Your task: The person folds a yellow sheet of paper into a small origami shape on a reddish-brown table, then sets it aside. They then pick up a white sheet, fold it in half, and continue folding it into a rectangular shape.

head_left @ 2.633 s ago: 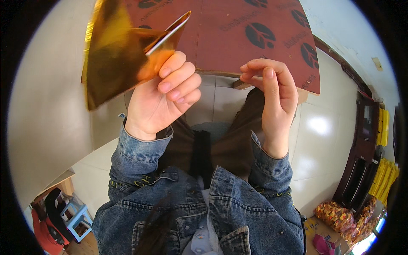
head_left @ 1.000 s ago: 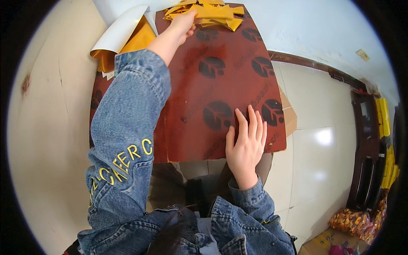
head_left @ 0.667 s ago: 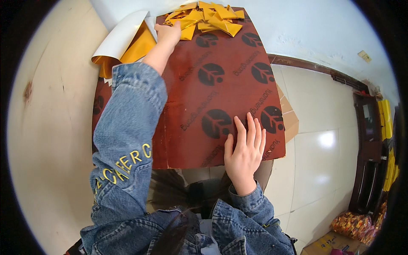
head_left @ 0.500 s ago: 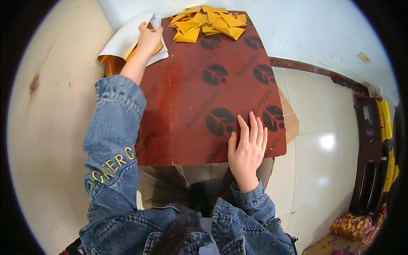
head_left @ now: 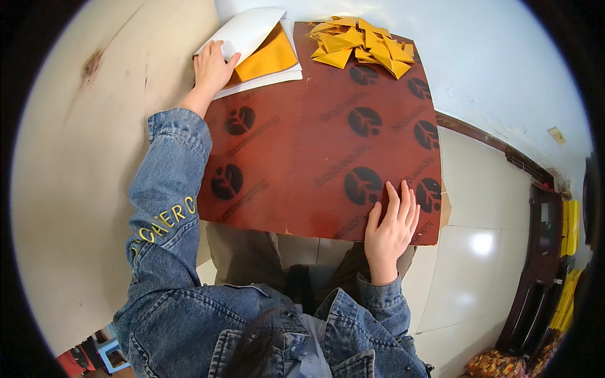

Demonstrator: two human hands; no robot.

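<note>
— Where is the paper (head_left: 252,47)?
— At the far left corner of the board (head_left: 328,132), hanging a bit over its edge. White sheets on top, one yellow sheet between them.
— Which way does it point?
— Long side slanting, from near left up to far right. Top white sheet curled up and open to the right.
— And the left hand (head_left: 211,66)?
— Reached far out, lying on the left end of the paper, fingers close together and bent a little. Cannot tell if pinching a sheet.
— The right hand (head_left: 392,227)?
— Flat on the near right corner of the board, fingers straight and a bit spread, holding nothing.
— What else on the board?
— One pile of yellow folded bits (head_left: 362,47) at the far edge, too many to count. One red-brown board with dark round marks, long side running away from the body.
— And the room?
— Pale wall on the left, shiny white floor tiles (head_left: 485,246) on the right, dark door (head_left: 535,277) past them.
</note>
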